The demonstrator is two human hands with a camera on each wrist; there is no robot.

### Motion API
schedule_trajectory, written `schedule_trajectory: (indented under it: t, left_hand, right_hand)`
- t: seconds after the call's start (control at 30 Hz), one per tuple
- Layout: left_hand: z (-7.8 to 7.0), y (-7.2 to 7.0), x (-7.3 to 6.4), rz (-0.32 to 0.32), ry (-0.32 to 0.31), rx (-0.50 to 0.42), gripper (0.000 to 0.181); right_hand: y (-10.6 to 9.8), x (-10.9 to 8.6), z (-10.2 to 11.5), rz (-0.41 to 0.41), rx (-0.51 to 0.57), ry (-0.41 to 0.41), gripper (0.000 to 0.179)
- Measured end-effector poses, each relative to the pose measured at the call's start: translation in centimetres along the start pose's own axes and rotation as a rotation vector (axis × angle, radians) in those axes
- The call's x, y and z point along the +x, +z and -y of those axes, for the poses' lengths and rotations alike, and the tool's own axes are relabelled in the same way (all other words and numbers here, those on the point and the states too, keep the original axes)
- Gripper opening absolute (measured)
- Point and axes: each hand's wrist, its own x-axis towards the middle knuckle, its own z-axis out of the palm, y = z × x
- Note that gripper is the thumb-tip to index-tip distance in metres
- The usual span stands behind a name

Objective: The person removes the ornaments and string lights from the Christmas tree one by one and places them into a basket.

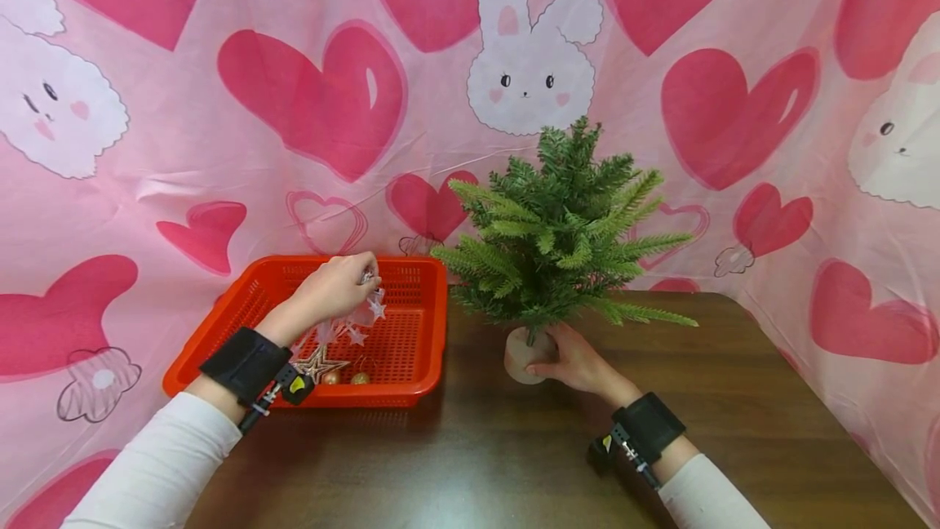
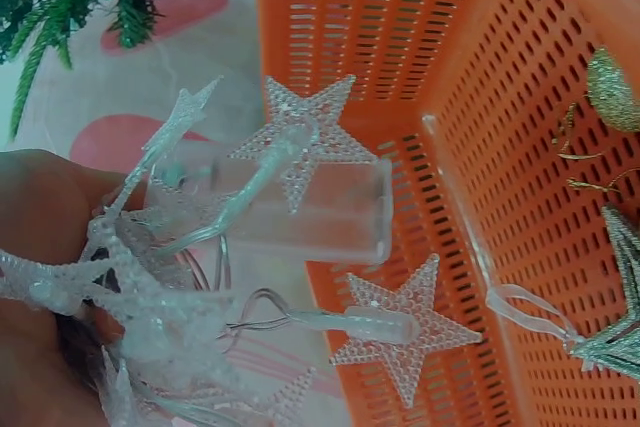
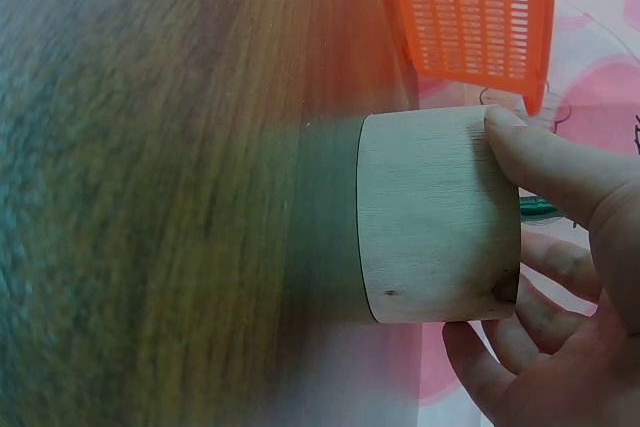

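Note:
My left hand (image 1: pixel 339 287) holds a bunched string of clear star lights (image 2: pixel 405 332) above the orange basket (image 1: pixel 433 333). In the left wrist view several stars dangle from its fingers, beside a clear plastic box (image 2: pixel 340 212) that hangs with them. On the table, a small artificial fir tree (image 1: pixel 565 235) stands upright in a round wooden base (image 3: pixel 435 217). The right hand (image 1: pixel 576 357) grips that base from the right, thumb on one side and fingers on the other.
Inside the basket lie a gold star ornament (image 1: pixel 320 363) and small gold balls (image 1: pixel 360 379). The brown wooden table (image 1: pixel 514 455) extends to the front and right. Behind it hangs a pink cloth (image 1: pixel 441 145) with hearts and rabbits.

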Motion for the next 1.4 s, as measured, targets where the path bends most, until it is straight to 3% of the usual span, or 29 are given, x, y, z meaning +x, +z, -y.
schedule_trajectory:
  t: [0.47, 0.9, 1.17, 1.4]
  left_hand:
    - [0.5, 1.0, -0.6, 0.112, 0.013, 0.039, 0.011]
    - [0.5, 1.2, -0.8, 0.338, -0.024, 0.034, 0.016]
    - [0.3, 1.3, -1.1, 0.484, 0.025, 0.065, 0.032]
    - [0.1, 1.1, -1.5, 0.561, -0.038, 0.065, 0.050]
  right_hand:
    - [-0.1, 0.0, 0.1, 0.014, 0.016, 0.007, 0.067]
    - [0.0, -0.1, -0.1, 0.009, 0.042, 0.006, 0.066]
    - [0.0, -0.1, 0.0, 0.002, 0.032, 0.002, 0.065]
    - [0.0, 0.0, 0.0, -0.008, 0.033, -0.020, 0.067]
